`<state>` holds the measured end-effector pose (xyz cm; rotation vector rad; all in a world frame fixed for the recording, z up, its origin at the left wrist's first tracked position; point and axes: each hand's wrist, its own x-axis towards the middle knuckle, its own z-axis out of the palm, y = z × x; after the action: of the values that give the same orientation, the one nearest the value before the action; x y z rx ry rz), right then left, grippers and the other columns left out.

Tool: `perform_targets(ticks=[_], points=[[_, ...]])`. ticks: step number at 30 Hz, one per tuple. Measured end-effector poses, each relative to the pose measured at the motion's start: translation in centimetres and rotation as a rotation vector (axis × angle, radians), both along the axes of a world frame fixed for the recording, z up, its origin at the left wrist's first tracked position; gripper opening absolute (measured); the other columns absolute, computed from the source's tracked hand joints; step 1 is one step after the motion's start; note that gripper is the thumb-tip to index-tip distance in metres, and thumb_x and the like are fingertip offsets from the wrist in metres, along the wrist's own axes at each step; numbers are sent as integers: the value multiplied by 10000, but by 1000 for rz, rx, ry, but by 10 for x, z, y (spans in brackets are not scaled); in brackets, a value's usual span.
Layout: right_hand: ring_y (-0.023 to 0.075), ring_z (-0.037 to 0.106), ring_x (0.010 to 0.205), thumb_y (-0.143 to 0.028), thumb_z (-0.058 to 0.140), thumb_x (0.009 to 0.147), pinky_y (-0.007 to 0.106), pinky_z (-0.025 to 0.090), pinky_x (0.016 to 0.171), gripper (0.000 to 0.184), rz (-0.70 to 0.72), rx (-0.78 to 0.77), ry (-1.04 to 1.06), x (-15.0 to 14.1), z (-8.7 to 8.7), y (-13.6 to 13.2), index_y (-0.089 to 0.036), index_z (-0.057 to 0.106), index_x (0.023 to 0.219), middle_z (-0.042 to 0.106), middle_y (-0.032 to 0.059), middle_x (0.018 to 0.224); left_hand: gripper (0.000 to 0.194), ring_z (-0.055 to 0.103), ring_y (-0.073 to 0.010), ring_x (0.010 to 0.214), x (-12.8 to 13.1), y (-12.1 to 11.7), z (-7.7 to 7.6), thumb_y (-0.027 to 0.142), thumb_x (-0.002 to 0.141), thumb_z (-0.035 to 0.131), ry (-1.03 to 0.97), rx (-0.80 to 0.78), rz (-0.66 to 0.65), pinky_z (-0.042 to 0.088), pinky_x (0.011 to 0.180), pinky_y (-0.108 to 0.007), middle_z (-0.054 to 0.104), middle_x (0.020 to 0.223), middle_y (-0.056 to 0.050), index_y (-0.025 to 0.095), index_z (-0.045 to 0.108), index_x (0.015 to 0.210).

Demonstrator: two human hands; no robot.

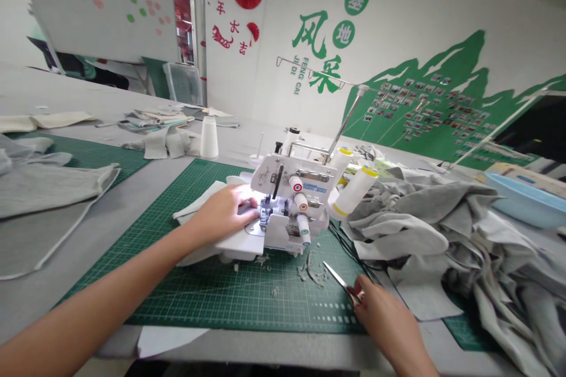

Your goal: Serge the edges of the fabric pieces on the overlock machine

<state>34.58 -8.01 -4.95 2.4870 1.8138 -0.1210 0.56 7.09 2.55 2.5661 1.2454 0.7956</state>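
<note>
My left hand (223, 212) lies on a pale piece of fabric (198, 206) and presses it against the bed of a white overlock sewing machine (287, 200), just beside the presser foot (265, 210). The fingers hide part of the fabric near the needle. My right hand (384, 321) is at the near right edge of a green cutting mat (221, 300) and grips a pair of steel scissors (338, 283). The blades point up and to the left, towards scraps of grey lint (312, 271) on the mat.
A heap of crumpled grey fabric (442, 230) lies right of the machine, with a blue plastic basin (526, 200) behind it. Several white thread cones (356, 190) stand on the machine. Flat grey fabric pieces (44, 188) lie on the left, and folded stacks (154, 121) lie further back.
</note>
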Motion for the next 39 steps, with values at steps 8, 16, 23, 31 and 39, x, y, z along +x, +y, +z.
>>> perform_targets(ticks=[8,16,23,31,39], points=[[213,665,708,-250,508,831,285,454,671,199,96,187,297,34,-29,-9,-262,669,947,698,33,852,309,672,-252,861,1,7,-6,323,906,527,41,13,98,497,710,-328,721,1009,-85,202,713,1121],[170,567,559,-384,554,881,251,407,564,256,228,204,849,-37,-9,-21,-234,672,1051,598,-32,617,298,683,-255,880,3,4,-6,268,876,559,23,-43,120,489,703,-322,734,1064,-73,203,738,1105],[58,331,375,-679,626,812,173,247,387,475,177,-80,1496,-146,32,-9,-206,585,800,491,-83,486,225,670,-226,846,-3,6,-9,310,918,555,-20,-80,61,462,717,-305,737,939,-48,210,756,941],[31,321,257,-835,607,713,127,204,243,660,-15,-234,1622,-173,76,41,-178,565,762,556,-55,439,194,611,-210,788,-11,5,-10,247,899,544,-54,-92,71,396,684,-295,674,841,-57,168,709,836],[30,324,261,-846,673,629,121,226,221,689,-51,-264,1651,-187,87,64,-172,573,735,557,-57,417,174,588,-188,712,-16,-2,-1,230,835,542,-47,-151,35,355,635,-285,669,775,-32,174,700,788]])
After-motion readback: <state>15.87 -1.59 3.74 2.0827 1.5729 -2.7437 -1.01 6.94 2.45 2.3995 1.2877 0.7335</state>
